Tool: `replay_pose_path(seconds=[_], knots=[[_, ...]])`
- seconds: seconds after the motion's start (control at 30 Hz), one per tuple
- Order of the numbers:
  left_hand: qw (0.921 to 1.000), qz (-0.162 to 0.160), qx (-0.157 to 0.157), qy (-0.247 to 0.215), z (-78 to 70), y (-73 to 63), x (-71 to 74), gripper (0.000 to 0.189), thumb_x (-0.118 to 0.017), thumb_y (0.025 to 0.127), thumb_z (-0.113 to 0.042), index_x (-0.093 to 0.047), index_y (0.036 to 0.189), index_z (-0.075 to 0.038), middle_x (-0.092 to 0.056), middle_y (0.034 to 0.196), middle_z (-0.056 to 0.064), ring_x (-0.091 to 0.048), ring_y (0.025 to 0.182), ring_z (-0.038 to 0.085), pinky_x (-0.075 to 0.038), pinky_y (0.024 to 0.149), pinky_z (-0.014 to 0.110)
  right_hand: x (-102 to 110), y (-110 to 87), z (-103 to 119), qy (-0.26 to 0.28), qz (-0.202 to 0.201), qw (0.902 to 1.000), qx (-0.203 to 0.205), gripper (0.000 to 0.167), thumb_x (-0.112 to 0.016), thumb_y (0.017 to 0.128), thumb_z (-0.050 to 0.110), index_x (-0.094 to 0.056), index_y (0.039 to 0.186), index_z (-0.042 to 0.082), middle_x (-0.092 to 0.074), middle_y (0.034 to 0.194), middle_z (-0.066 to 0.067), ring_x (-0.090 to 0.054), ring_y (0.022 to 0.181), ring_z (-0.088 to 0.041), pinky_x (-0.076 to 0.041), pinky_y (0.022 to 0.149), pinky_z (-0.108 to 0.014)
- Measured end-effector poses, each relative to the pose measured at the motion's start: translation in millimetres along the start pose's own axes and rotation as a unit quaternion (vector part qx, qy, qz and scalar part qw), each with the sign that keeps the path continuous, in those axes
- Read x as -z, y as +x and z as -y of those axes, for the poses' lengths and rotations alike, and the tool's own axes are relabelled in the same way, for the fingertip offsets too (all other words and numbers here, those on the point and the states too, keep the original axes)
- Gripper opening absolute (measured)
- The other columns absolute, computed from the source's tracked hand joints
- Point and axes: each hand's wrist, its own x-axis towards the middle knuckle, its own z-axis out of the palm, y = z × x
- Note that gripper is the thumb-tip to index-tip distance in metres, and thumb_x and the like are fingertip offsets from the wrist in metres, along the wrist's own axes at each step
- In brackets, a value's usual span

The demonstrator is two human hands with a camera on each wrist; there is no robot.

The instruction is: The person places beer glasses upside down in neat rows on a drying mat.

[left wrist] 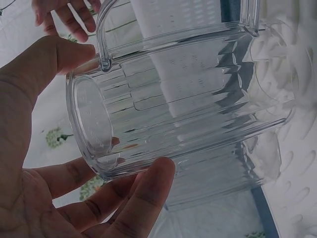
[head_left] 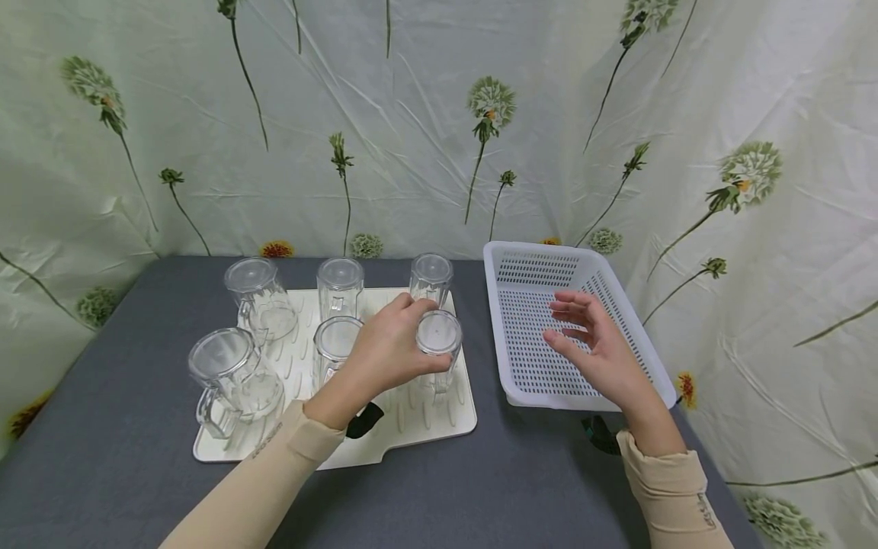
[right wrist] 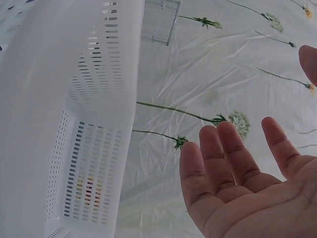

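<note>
My left hand [head_left: 392, 345] grips an upside-down clear glass mug [head_left: 440, 335] by its base end, at the front right of the white draining tray [head_left: 430, 428]. In the left wrist view the thumb lies on one side of this ribbed mug [left wrist: 173, 99] and the fingers on the other, its rim toward the tray. Another mug [head_left: 431, 271] stands just behind it, and one more [head_left: 336, 339] stands left of my hand, partly covered by it. Above the white plastic basket [head_left: 504, 343] my right hand [head_left: 604, 351] hovers with fingers loosely bent and nothing in them.
Further upside-down mugs stand on the tray: one at the back middle [head_left: 340, 278], one at the back left [head_left: 261, 293] and one at the front left [head_left: 236, 374]. A dark grey cloth [head_left: 507, 488] covers the table. Behind it hangs a flowered curtain [head_left: 411, 99].
</note>
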Motion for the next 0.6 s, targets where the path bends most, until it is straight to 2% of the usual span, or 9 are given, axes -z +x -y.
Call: replay_pose_path(seconds=[0.4, 0.6], knots=[[1.0, 0.004, 0.003, -0.005, 1.8, 1.4, -6.7, 0.075, -0.089, 0.074, -0.044, -0.069, 0.14, -0.015, -0.061, 0.105, 0.005, -0.061, 0.083, 0.022, -0.056, 0.071, 0.04, -2.6, -0.9, -1.6, -0.004, 0.003, 1.0, 0.006, 0.06, -0.071, 0.104, 0.018, -0.042, 0.157, 0.011, -0.054, 0.153, -0.016, -0.053, 0.139, -0.03, -0.048, 0.105, -0.021], [0.9999, 0.01, 0.005, -0.002, 1.3, 2.5, -7.0, 0.076, -0.088, 0.077, -0.046, -0.067, 0.143, -0.014, -0.063, 0.109, 0.007, -0.065, 0.088, 0.026, -0.058, 0.074, 0.046, -3.9, -0.5, -2.7, -0.008, 0.003, 0.9999, 0.009, 0.06, -0.071, 0.104, 0.017, -0.043, 0.157, 0.009, -0.055, 0.152, -0.016, -0.054, 0.139, -0.031, -0.048, 0.105, -0.021]])
